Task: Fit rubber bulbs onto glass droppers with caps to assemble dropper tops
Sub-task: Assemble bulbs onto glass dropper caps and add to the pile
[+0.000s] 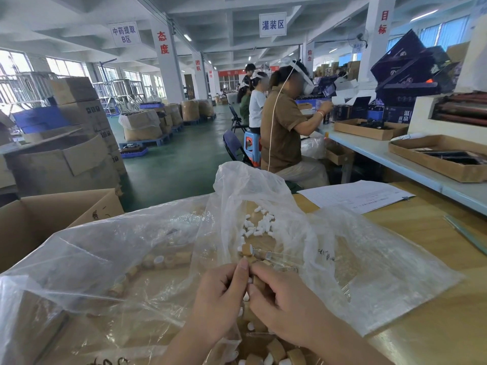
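Left hand (218, 293) and right hand (287, 306) meet at near centre, above a clear plastic bag (131, 259) spread on the wooden counter (427, 233). Left thumb and curled fingers pinch a small white rubber bulb (249, 280). Right fingers wrap a short tan cylindrical cap (258, 283) that touches the bulb. Just beyond the hands lies a capped glass dropper (254, 250), its clear tube pointing right. Farther off, loose white bulbs (257, 225) are heaped inside the bag. More tan caps (163, 260) sit to the left under the film.
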The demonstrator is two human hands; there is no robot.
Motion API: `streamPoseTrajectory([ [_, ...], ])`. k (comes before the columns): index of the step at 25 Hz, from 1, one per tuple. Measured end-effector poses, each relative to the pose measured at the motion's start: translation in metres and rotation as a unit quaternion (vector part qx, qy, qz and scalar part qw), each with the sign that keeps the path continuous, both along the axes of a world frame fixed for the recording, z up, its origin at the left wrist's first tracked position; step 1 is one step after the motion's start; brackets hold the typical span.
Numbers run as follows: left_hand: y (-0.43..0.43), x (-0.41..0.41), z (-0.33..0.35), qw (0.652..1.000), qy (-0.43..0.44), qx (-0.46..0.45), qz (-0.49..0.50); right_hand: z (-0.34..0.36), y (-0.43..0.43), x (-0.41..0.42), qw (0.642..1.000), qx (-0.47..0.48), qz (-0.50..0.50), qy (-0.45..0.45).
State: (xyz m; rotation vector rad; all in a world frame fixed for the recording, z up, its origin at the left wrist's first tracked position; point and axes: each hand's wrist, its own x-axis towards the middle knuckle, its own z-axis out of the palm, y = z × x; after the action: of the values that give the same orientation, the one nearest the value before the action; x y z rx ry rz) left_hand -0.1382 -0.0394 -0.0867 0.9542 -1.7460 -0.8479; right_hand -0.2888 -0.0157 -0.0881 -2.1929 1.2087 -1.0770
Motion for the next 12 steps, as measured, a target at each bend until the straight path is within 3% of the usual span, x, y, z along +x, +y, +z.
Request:
streamPoseTrajectory([
  [6,-0.0016,0.0008,-0.0011,1.000,-0.006,-0.016,0.004,-0.0018,-0.0004,0.0001,1.000,-0.008,0.003,-0.009],
  [12,-0.0039,0.0059,0.0001,0.997,0.001,-0.026,0.068,-0.0016,-0.0026,-0.0036,0.992,-0.070,-0.077,0.066],
])
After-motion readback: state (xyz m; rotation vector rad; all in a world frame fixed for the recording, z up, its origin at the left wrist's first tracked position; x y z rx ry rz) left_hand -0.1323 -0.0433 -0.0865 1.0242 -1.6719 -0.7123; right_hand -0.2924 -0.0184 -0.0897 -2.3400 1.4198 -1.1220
